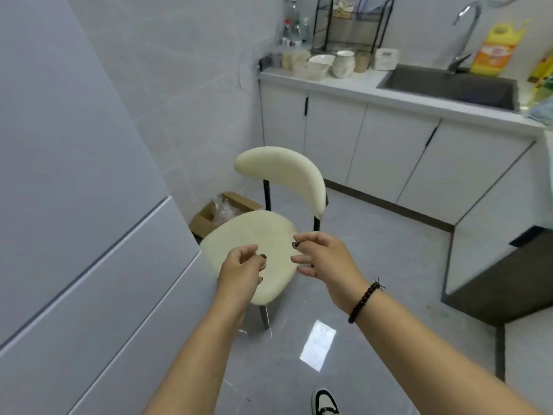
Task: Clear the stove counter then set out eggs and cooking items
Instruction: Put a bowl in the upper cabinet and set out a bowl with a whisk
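Observation:
Both of my hands hover over the cream seat of a chair [257, 235] in the middle of the kitchen floor. My left hand [243, 265] has its fingers loosely curled and holds nothing. My right hand [324, 257], with a dark bead bracelet on its wrist, is also loosely curled and empty, a short gap from the left. Neither hand touches the chair. No eggs or stove are in view. White bowls and cups [321, 62] stand on the far white counter [353, 85].
A grey fridge door [74, 220] fills the left side. A cardboard box [220, 212] sits on the floor behind the chair. The sink [449, 85] with its tap and a yellow bottle [493, 49] is at the back right. A dark low counter [508, 283] juts in on the right.

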